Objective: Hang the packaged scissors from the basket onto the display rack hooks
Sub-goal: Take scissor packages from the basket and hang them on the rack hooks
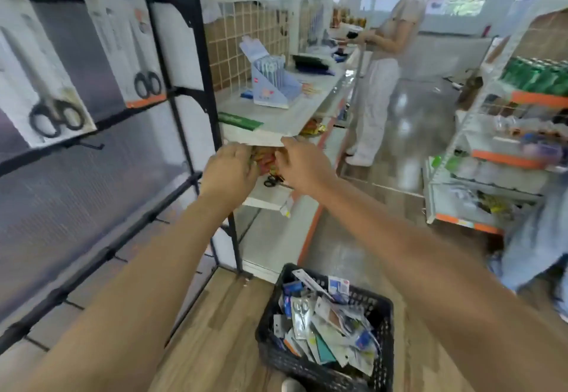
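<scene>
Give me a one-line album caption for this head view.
Both hands, left hand and right hand, hold a white-carded pack of black-handled scissors beside the black wire display rack, above the black plastic basket.

Black perforated plastic basket on matt wood-grain floor; black metal display rack holding paper-carded scissors.

A person in pale trousers stands at the white shelf; on it sits a blue pen display box; green bottles far right.
</scene>
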`<action>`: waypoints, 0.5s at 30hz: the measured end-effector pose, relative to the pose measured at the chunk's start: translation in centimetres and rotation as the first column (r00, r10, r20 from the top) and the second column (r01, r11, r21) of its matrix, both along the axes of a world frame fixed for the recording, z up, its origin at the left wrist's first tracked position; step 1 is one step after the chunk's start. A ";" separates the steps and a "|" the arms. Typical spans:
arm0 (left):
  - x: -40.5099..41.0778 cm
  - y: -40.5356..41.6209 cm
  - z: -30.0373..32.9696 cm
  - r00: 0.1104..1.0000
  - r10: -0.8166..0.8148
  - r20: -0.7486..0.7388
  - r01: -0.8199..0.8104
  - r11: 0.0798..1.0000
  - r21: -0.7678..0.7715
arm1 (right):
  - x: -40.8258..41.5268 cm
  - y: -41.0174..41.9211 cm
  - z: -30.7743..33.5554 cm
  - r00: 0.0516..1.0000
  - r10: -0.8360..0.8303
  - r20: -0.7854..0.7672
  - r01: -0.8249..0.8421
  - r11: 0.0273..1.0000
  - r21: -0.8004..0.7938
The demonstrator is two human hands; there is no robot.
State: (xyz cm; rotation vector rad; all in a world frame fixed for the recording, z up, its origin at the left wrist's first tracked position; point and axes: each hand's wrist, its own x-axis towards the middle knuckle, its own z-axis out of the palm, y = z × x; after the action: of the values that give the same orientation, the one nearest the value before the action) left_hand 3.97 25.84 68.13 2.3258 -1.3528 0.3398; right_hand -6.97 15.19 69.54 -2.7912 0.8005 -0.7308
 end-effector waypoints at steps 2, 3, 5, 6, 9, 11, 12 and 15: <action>-2.8 -1.8 -1.7 0.995 -0.102 -0.021 0.103 0.994 0.043 | -4.2 -0.6 -1.3 0.996 -0.093 -0.018 0.093 0.995 0.035; -4.2 -2.6 -2.5 0.989 -0.143 -0.031 0.145 0.988 0.055 | -6.2 -0.9 -1.9 0.991 -0.132 -0.025 0.133 0.989 0.057; -7.2 -3.8 -4.2 0.975 -0.208 -0.072 0.213 0.974 0.075 | -9.8 -1.6 -3.6 0.977 -0.209 -0.054 0.212 0.974 0.076; -8.8 -4.2 -5.1 0.968 -0.230 -0.098 0.239 0.966 0.097 | -11.4 -1.9 -4.6 0.968 -0.243 -0.064 0.248 0.965 0.081; -12.1 -5.0 -8.5 0.948 -0.282 -0.147 0.309 0.928 0.208 | -15.4 -2.7 -8.0 0.927 -0.354 -0.125 0.370 0.916 0.153; -13.3 -5.4 -11.2 0.931 -0.342 -0.125 0.361 0.910 0.201 | -17.6 -3.0 -10.7 0.885 -0.422 -0.196 0.454 0.873 0.175; -13.7 -5.6 -12.5 0.920 -0.377 -0.107 0.391 0.898 0.200 | -18.5 -3.1 -12.2 0.872 -0.433 -0.228 0.475 0.862 0.180; -14.8 -6.1 -16.4 0.921 -0.319 -0.225 0.376 0.880 0.290 | -20.8 -3.1 -16.8 0.851 -0.430 -0.303 0.511 0.810 0.286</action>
State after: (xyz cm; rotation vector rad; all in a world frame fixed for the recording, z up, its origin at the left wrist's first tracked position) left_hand -10.79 19.77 51.70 2.2292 -1.8119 -0.2114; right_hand -27.76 12.09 52.73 -2.3765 1.5419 -0.2746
